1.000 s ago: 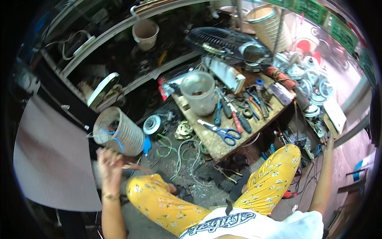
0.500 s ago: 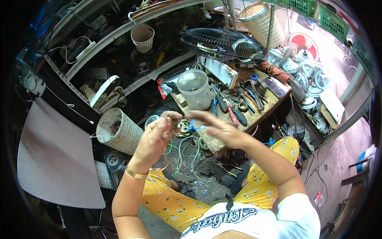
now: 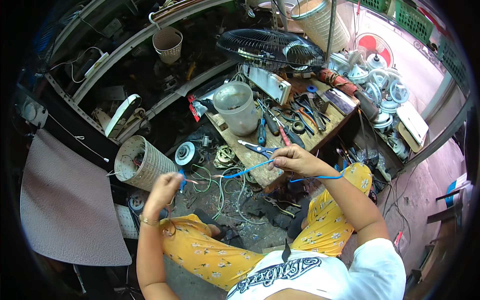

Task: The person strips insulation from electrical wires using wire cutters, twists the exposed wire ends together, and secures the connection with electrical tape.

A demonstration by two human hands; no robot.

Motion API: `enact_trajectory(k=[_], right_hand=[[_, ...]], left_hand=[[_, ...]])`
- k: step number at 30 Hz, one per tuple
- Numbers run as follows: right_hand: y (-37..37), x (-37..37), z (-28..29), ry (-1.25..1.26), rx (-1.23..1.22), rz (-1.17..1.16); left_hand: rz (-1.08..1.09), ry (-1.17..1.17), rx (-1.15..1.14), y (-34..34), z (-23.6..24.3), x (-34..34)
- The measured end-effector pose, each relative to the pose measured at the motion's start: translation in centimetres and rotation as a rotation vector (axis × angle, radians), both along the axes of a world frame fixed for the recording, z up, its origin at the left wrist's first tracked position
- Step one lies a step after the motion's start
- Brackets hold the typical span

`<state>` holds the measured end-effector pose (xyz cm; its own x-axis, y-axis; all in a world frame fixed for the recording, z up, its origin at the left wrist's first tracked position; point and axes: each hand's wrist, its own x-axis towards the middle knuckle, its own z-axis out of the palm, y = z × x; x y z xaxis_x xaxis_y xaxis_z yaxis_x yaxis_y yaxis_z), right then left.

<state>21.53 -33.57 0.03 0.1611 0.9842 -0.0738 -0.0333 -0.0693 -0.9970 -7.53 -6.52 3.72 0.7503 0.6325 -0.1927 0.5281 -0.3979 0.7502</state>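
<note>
My right hand [image 3: 298, 161] pinches a blue insulated wire [image 3: 247, 170] between thumb and fingertips. The wire's bare, light-coloured end points left, and its other part runs from under the palm along the right forearm. Farther left, my left hand [image 3: 164, 191] is closed, slightly blurred, around a thin copper-coloured wire [image 3: 192, 181] whose tip sticks out toward the blue wire. A small blue piece [image 3: 183, 181] shows beside those fingers; whether it is held is unclear. A gap separates the two wire ends. Blue-handled scissors [image 3: 261, 149] lie on the wooden bench just beyond my right hand.
The wooden bench [image 3: 327, 131] carries a translucent plastic tub [image 3: 235, 112], pliers, screwdrivers and a black fan cage [image 3: 270, 50]. A woven bin [image 3: 145, 165] stands left, near a grey curved panel [image 3: 75, 200]. Loose green wires [image 3: 220, 200] lie on the floor. White fan parts pile up at right.
My hands have moved apart, the left one down and leftward, the right one slightly right. The blue wire now stretches out from my right fingers, and the scissors have come into sight.
</note>
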Motion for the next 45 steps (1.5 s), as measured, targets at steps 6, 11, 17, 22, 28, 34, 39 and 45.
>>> enact_trajectory(k=[6, 11, 17, 22, 28, 34, 39, 45], right_hand=[[2.5, -2.8, 0.3, -0.128, 0.182, -0.127], [2.8, -8.3, -1.0, -0.246, 0.184, -0.260], [2.0, -10.1, -4.8, -0.509, 0.287, -0.228], [4.8, -3.3, -8.0, -0.471, 0.210, -0.542], [7.3, 4.5, -8.9, -0.951, 0.014, -0.900], [8.8, 9.0, -10.6, -1.191, -0.366, -0.846], [8.8, 10.4, -12.5, -1.270, -0.261, -0.902], [5.8, 7.2, -9.2, 0.196, 0.200, -0.876]], left_hand=[[-0.205, -0.278, 0.624, -5.4, -2.9, 3.1], [-0.161, -0.259, -0.978, -11.1, -3.2, 5.3], [0.224, -0.637, -1.132, -12.7, -6.4, 6.1], [0.223, -0.744, -0.978, -12.6, -4.9, 5.6], [-0.102, -0.766, -0.675, -11.1, -2.1, 4.0], [-0.076, -0.561, -0.572, -11.0, -3.4, 4.3], [-0.129, -0.560, -0.577, -11.1, -3.8, 4.5], [-0.112, -0.586, -0.652, -11.0, -2.2, 5.7]])
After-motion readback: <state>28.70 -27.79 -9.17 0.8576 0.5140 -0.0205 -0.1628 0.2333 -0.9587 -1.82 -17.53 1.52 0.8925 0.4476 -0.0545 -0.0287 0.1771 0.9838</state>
